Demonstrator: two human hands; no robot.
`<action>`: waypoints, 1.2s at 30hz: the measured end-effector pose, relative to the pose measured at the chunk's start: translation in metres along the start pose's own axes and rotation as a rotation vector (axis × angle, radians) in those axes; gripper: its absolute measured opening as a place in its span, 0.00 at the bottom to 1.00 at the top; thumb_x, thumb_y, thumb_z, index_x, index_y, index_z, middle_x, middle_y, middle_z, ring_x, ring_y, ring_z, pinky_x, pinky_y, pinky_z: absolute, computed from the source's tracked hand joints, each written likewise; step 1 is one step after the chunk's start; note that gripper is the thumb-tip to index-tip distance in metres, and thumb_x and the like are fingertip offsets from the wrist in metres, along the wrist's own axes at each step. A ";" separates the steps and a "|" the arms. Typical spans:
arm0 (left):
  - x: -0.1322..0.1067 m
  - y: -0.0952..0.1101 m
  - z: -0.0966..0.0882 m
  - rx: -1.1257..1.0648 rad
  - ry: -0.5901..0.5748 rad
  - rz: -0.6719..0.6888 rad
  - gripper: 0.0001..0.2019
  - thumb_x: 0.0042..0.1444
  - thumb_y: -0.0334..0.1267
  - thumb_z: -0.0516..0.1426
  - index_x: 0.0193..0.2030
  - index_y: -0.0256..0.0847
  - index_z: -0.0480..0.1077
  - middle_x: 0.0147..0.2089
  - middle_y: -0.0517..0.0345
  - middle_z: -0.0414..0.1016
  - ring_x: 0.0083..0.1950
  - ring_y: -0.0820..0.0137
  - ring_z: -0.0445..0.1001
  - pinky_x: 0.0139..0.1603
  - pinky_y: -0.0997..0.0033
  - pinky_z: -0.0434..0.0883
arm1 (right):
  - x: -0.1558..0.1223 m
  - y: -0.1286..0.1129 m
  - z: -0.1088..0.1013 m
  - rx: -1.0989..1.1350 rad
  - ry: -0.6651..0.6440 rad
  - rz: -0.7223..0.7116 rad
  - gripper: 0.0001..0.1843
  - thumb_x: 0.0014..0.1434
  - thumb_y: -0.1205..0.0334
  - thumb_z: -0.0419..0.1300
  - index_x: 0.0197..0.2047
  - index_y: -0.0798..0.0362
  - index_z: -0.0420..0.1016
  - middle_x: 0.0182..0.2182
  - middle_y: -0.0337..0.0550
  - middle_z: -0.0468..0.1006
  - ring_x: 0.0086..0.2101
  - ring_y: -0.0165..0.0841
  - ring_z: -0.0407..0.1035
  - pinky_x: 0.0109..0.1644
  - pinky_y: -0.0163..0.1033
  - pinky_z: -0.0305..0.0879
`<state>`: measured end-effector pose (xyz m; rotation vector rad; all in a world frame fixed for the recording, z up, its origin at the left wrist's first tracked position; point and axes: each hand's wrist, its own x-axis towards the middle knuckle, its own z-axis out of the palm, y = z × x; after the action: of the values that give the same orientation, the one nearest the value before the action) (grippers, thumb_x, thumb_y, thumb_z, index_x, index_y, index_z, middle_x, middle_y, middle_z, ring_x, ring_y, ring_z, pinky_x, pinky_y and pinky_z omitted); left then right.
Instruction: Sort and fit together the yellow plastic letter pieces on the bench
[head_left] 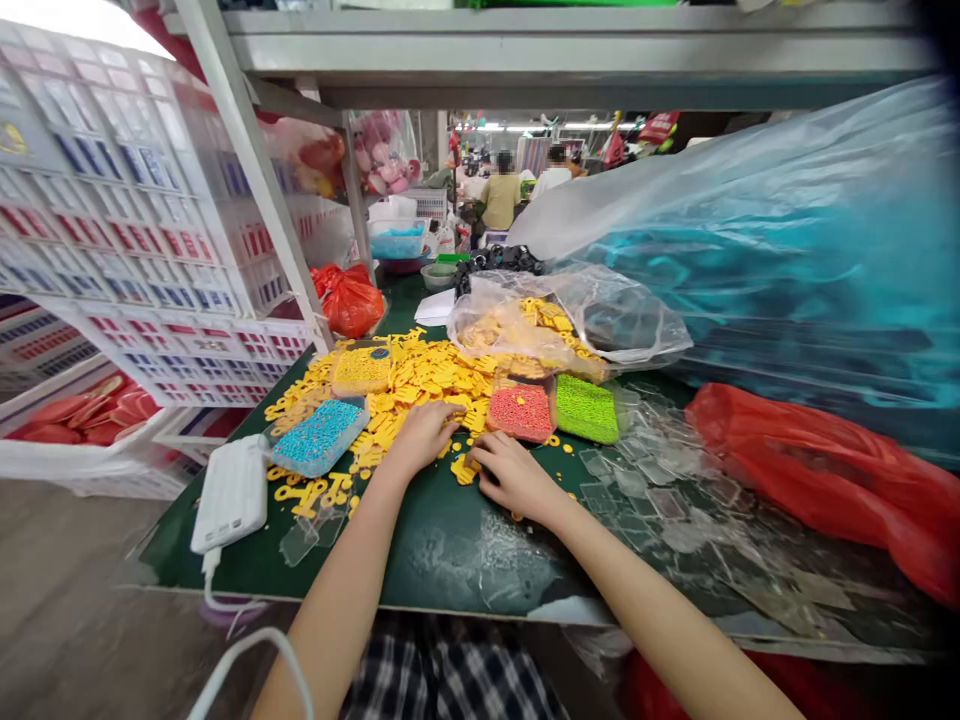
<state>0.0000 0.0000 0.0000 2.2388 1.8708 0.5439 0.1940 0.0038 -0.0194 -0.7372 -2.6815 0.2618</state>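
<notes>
My left hand (421, 437) rests palm down on a heap of yellow plastic pieces (416, 385) on the green table (420, 545), its fingers curled onto the pieces. My right hand (510, 470) lies beside it, fingers bent over a few yellow pieces (463, 468) at the heap's near edge; what it pinches is hidden. Around the heap stand shallow trays of beads: blue (321, 436), yellow (361, 369), red (521, 411) and green (586, 408).
A white power bank (231, 492) with a cable lies at the left. Clear plastic lids (660, 490) litter the right side. A clear bag of yellow pieces (555, 320), red bags (817, 470) and a large blue-tinted sheet (772, 250) crowd the back. Stacked crates (112, 220) stand left.
</notes>
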 end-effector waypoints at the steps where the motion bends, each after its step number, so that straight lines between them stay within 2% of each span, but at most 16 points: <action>1: -0.001 0.001 -0.002 -0.018 0.018 -0.003 0.14 0.64 0.33 0.51 0.55 0.40 0.70 0.52 0.48 0.75 0.55 0.60 0.71 0.56 0.61 0.65 | 0.000 0.000 0.001 -0.008 0.003 -0.002 0.12 0.57 0.74 0.55 0.43 0.53 0.72 0.43 0.48 0.72 0.45 0.40 0.63 0.49 0.44 0.62; 5: -0.002 0.008 -0.009 -0.203 0.094 -0.033 0.11 0.61 0.33 0.52 0.47 0.37 0.72 0.46 0.49 0.75 0.46 0.63 0.74 0.49 0.65 0.68 | 0.001 -0.005 0.003 -0.038 0.006 0.026 0.10 0.60 0.71 0.53 0.42 0.53 0.73 0.41 0.47 0.73 0.44 0.40 0.64 0.48 0.45 0.61; 8: -0.003 0.012 -0.010 -0.320 0.093 -0.076 0.07 0.57 0.34 0.55 0.41 0.38 0.72 0.39 0.54 0.76 0.37 0.67 0.74 0.40 0.70 0.69 | 0.001 -0.010 0.003 -0.051 0.011 0.061 0.08 0.63 0.61 0.55 0.41 0.53 0.73 0.41 0.47 0.74 0.44 0.41 0.64 0.48 0.46 0.61; 11: -0.004 0.013 -0.009 -0.375 0.061 -0.109 0.04 0.54 0.33 0.57 0.36 0.38 0.71 0.35 0.58 0.76 0.33 0.69 0.73 0.34 0.74 0.68 | 0.002 -0.010 0.004 -0.059 0.011 0.076 0.13 0.60 0.53 0.59 0.41 0.53 0.73 0.42 0.48 0.75 0.43 0.41 0.65 0.48 0.46 0.61; 14: -0.007 0.010 -0.009 -0.424 0.002 -0.147 0.03 0.52 0.32 0.57 0.34 0.37 0.70 0.32 0.60 0.75 0.30 0.71 0.73 0.30 0.75 0.66 | 0.001 -0.005 0.005 -0.066 0.023 0.097 0.11 0.60 0.55 0.60 0.41 0.53 0.73 0.42 0.48 0.76 0.44 0.42 0.66 0.48 0.46 0.61; 17: -0.008 0.007 -0.008 -0.464 -0.045 -0.184 0.07 0.51 0.32 0.57 0.38 0.36 0.70 0.29 0.60 0.74 0.27 0.71 0.72 0.27 0.76 0.65 | 0.001 0.000 0.006 -0.033 0.047 0.139 0.11 0.59 0.57 0.60 0.43 0.53 0.73 0.41 0.48 0.77 0.45 0.43 0.67 0.49 0.46 0.61; 20: -0.007 0.008 -0.007 -0.506 -0.083 -0.202 0.09 0.53 0.33 0.55 0.41 0.36 0.70 0.29 0.60 0.75 0.28 0.71 0.74 0.26 0.76 0.65 | 0.000 0.005 0.006 0.019 0.088 0.189 0.11 0.58 0.58 0.61 0.43 0.52 0.72 0.40 0.47 0.78 0.45 0.42 0.68 0.48 0.46 0.62; 25: -0.006 0.012 0.000 -0.522 -0.168 -0.206 0.08 0.54 0.33 0.55 0.40 0.36 0.71 0.29 0.59 0.76 0.30 0.70 0.77 0.28 0.76 0.67 | 0.000 0.009 0.007 0.130 0.099 0.234 0.10 0.57 0.60 0.63 0.42 0.52 0.71 0.41 0.46 0.78 0.45 0.42 0.69 0.48 0.46 0.64; 30: -0.007 0.012 0.001 -0.409 -0.140 -0.223 0.10 0.52 0.34 0.58 0.41 0.35 0.73 0.30 0.56 0.75 0.33 0.65 0.75 0.30 0.72 0.65 | -0.001 0.008 0.005 0.230 0.068 0.225 0.10 0.58 0.62 0.63 0.41 0.52 0.67 0.41 0.46 0.75 0.44 0.40 0.68 0.48 0.44 0.65; 36: -0.008 0.012 -0.008 -0.378 -0.133 -0.180 0.14 0.55 0.43 0.58 0.44 0.36 0.74 0.33 0.55 0.76 0.34 0.65 0.74 0.32 0.71 0.65 | -0.001 0.007 0.003 0.250 0.159 0.194 0.10 0.62 0.58 0.58 0.45 0.51 0.64 0.43 0.47 0.73 0.46 0.41 0.67 0.50 0.46 0.65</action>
<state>0.0064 -0.0109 0.0105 1.8016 1.7138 0.6384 0.1965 0.0090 -0.0239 -0.8982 -2.3743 0.5513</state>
